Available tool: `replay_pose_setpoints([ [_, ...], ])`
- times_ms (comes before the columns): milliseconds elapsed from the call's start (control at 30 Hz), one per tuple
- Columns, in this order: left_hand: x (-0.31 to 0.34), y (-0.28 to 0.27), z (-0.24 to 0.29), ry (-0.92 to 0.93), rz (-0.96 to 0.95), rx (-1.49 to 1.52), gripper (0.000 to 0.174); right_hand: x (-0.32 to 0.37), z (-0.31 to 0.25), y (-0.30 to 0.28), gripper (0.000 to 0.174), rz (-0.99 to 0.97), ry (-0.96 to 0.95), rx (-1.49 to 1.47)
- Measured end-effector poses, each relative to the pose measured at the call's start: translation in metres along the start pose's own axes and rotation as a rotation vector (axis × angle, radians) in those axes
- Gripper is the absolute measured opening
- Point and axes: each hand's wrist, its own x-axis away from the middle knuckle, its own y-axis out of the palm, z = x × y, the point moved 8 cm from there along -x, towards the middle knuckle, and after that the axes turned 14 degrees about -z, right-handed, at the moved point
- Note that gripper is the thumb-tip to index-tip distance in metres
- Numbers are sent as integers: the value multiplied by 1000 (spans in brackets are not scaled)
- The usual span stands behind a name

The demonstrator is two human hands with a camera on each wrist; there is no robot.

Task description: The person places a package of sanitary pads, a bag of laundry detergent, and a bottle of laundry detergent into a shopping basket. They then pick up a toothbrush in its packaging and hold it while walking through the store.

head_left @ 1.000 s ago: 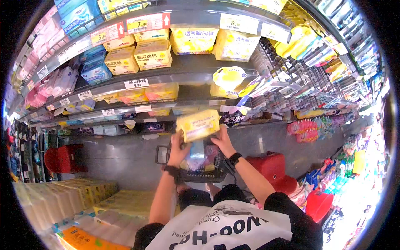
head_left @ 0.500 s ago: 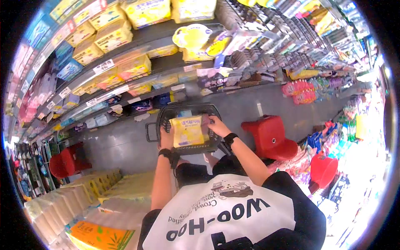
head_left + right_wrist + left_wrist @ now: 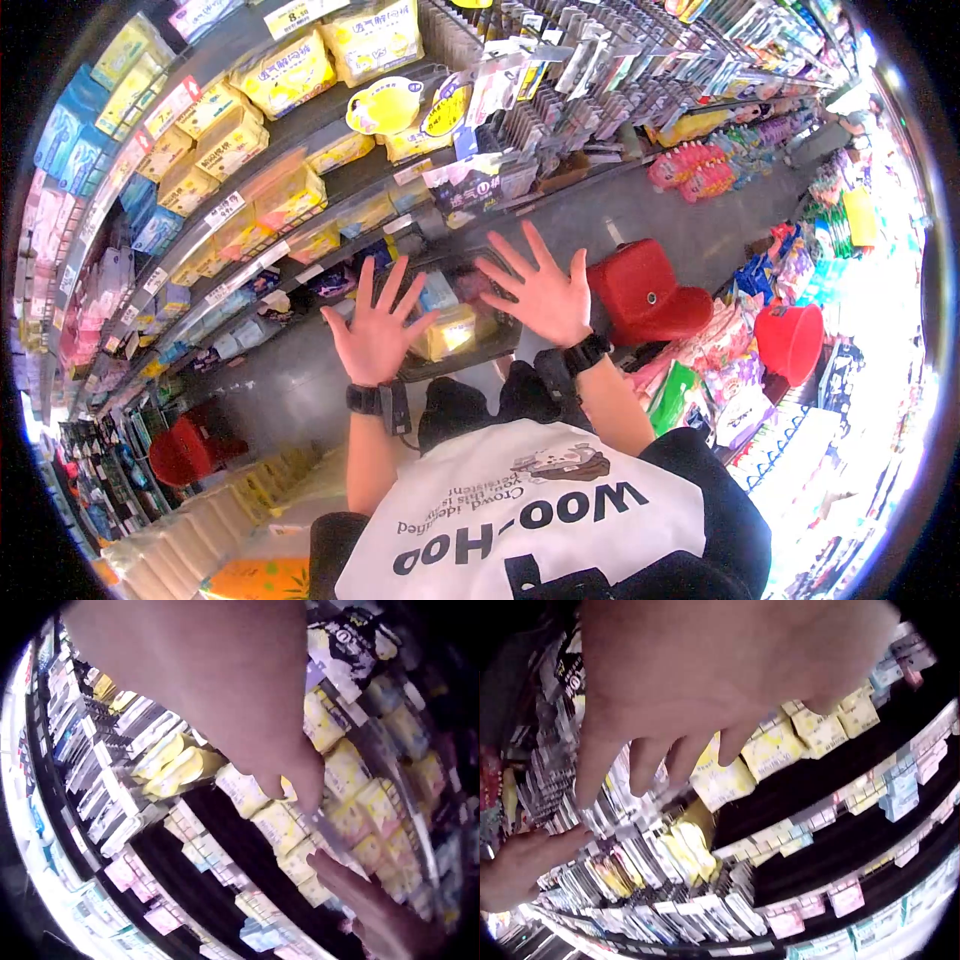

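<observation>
Both hands are raised with fingers spread, holding nothing. The left hand (image 3: 375, 325) is above the left part of a dark shopping basket (image 3: 480, 362), and the right hand (image 3: 543, 290) is above its right side. In the basket lies a yellow package (image 3: 447, 333) with a light blue item (image 3: 437, 292) beside it. The left hand (image 3: 705, 682) fills the top of the left wrist view, fingers apart. In the right wrist view the right hand (image 3: 217, 690) covers the upper middle, and the other hand shows at the lower right.
Shelves of yellow packs (image 3: 285, 75) rise ahead and to the left, with hanging packets (image 3: 570, 110) further right. A red stool (image 3: 650, 292) stands right of the basket, another red stool (image 3: 185, 450) at the lower left. Stacked paper packs (image 3: 190, 525) are near the lower left.
The yellow package went down into the basket and both hands let go of it. They have lifted away with fingers spread, and the head view has shifted to the right.
</observation>
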Motion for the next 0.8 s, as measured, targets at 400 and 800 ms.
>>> replay_pose_setpoints([
  [400, 43, 41, 52, 84, -131, 24, 74, -12, 69, 53, 79, -129, 5, 101],
  [800, 56, 12, 38, -6, -145, 165, 66, 49, 61, 49, 75, -101, -197, 14],
])
